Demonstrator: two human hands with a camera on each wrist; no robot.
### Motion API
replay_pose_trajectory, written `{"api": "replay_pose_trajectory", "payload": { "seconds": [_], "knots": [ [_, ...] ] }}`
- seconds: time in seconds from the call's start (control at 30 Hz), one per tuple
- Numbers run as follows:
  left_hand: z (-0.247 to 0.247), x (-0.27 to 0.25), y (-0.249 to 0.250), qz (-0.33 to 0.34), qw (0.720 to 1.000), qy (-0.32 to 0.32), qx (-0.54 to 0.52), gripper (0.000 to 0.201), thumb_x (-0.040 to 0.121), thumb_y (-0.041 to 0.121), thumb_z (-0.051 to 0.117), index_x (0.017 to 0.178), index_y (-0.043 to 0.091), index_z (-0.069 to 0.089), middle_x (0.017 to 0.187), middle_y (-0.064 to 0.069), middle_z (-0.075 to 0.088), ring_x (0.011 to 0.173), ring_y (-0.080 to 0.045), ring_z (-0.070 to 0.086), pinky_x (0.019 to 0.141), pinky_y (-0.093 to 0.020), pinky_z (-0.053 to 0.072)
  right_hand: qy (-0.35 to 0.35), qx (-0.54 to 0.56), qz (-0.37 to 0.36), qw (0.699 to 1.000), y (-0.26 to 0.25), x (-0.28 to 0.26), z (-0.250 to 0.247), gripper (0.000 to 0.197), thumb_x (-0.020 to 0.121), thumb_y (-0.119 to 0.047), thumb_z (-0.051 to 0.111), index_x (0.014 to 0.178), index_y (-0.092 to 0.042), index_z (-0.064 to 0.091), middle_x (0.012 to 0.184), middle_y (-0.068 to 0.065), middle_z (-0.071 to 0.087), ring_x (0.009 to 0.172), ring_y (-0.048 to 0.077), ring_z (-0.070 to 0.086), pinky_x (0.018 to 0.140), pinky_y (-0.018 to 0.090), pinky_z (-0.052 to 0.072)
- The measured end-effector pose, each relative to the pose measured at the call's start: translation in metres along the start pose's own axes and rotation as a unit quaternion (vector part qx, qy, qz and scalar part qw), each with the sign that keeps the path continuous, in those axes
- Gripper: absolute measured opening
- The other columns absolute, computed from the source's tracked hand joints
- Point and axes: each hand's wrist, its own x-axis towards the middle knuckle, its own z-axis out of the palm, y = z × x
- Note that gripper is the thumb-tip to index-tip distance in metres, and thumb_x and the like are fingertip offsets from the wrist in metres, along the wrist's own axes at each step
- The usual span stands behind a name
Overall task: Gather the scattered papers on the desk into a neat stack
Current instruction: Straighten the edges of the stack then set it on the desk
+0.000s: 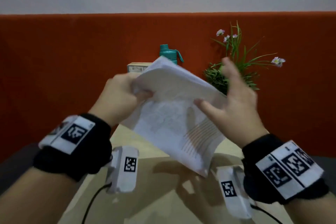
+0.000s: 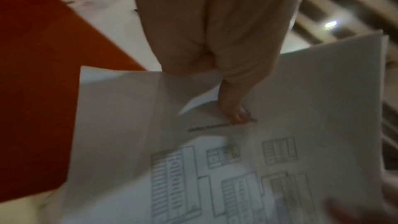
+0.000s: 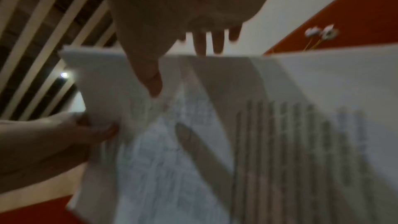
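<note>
Head view looks down; both wrist views closely share the papers point(image 2: 237, 142)

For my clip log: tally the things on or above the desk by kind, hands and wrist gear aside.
Paper bundle, count of sheets unclear: 1
Teal bottle: 1
Potted plant: 1
Small box: 1
Total: 4

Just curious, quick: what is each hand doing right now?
Left hand: grips the papers at their edge.
Right hand: open, fingers spread, thumb against the papers.
</note>
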Motion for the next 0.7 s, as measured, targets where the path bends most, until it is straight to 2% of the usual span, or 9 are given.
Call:
{"api": "replay_pose_trajectory", "payload": {
  "seconds": [0.07,0.13,0.23,0.3,0.33,0.4,0.47,0.57,0.7],
  "knots": [
    [-0.008,0.012,0.025,0.064,0.994,-0.006,0.092,0.014,0.080,0.022,0.072,0.087,0.010,0.070,0.086,-0.005,0.072,0.086,-0.025,0.067,0.072,-0.034,0.052,-0.060,0.062,0.011,0.996,-0.004,0.008,0.005,0.046,0.083,-0.043,0.067,0.126,-0.032,0.054,0.119,-0.009,0.066,0.111,0.016,0.061,0.101,0.046,0.045],
    [-0.014,0.018,0.046,0.104,0.983,0.009,0.150,0.013,0.079,0.023,0.073,0.080,0.016,0.062,0.081,-0.001,0.064,0.087,-0.026,0.063,0.069,-0.030,0.043,-0.034,0.157,0.032,0.987,-0.002,0.013,0.005,0.015,0.088,-0.028,0.064,0.102,-0.023,0.065,0.096,-0.003,0.071,0.092,0.020,0.066,0.081,0.045,0.054],
    [-0.017,0.020,0.054,0.120,0.956,0.155,0.219,0.040,0.074,0.037,0.073,0.109,0.026,0.058,0.115,-0.003,0.058,0.112,-0.026,0.053,0.090,-0.038,0.037,0.009,0.279,0.064,0.958,0.004,0.014,0.001,0.015,0.090,-0.017,0.063,0.105,-0.017,0.066,0.099,0.003,0.072,0.093,0.023,0.067,0.074,0.042,0.056],
    [-0.008,0.011,0.045,0.047,0.940,0.282,0.183,0.069,0.074,0.038,0.073,0.135,0.023,0.043,0.136,-0.006,0.046,0.126,-0.027,0.044,0.099,-0.043,0.034,0.032,0.358,0.109,0.927,0.009,0.010,0.002,0.025,0.090,-0.016,0.064,0.114,-0.016,0.065,0.103,-0.001,0.072,0.096,0.019,0.068,0.076,0.037,0.056],
    [-0.001,0.006,0.037,-0.005,0.951,0.290,0.107,0.076,0.076,0.038,0.072,0.140,0.019,0.036,0.138,-0.008,0.045,0.126,-0.026,0.045,0.102,-0.044,0.036,0.041,0.388,0.130,0.912,0.010,0.007,0.004,0.027,0.089,-0.017,0.064,0.116,-0.017,0.064,0.106,-0.002,0.072,0.098,0.019,0.069,0.080,0.039,0.056],
    [0.017,-0.002,0.022,-0.103,0.966,0.191,-0.139,0.070,0.081,0.036,0.071,0.138,0.014,0.036,0.132,-0.006,0.054,0.114,-0.021,0.057,0.100,-0.043,0.046,0.044,0.419,0.151,0.894,0.015,0.000,0.011,0.023,0.086,-0.022,0.068,0.108,-0.025,0.064,0.108,0.000,0.072,0.101,0.021,0.069,0.085,0.045,0.056],
    [0.034,-0.010,0.007,-0.154,0.942,0.108,-0.278,0.045,0.088,0.031,0.065,0.127,0.016,0.049,0.122,-0.001,0.065,0.105,-0.017,0.065,0.094,-0.044,0.053,0.036,0.425,0.166,0.889,0.017,-0.007,0.015,0.020,0.086,-0.023,0.067,0.105,-0.025,0.062,0.107,0.000,0.072,0.099,0.021,0.070,0.082,0.044,0.057],
    [0.044,-0.019,-0.001,-0.145,0.943,0.121,-0.276,0.013,0.095,0.026,0.056,0.106,0.021,0.061,0.107,0.001,0.072,0.097,-0.018,0.070,0.087,-0.047,0.057,0.042,0.424,0.171,0.888,0.020,-0.013,0.016,0.026,0.086,-0.025,0.067,0.110,-0.017,0.060,0.105,-0.002,0.071,0.095,0.016,0.069,0.078,0.036,0.056],
    [0.047,-0.027,-0.001,-0.109,0.941,0.103,-0.302,0.021,0.096,0.021,0.056,0.116,0.018,0.060,0.109,0.002,0.074,0.095,-0.013,0.073,0.081,-0.035,0.060,0.039,0.423,0.163,0.890,0.021,-0.013,0.011,0.027,0.084,-0.031,0.068,0.109,-0.023,0.060,0.103,-0.007,0.070,0.088,0.006,0.069,0.072,0.027,0.054]
  ]
}}
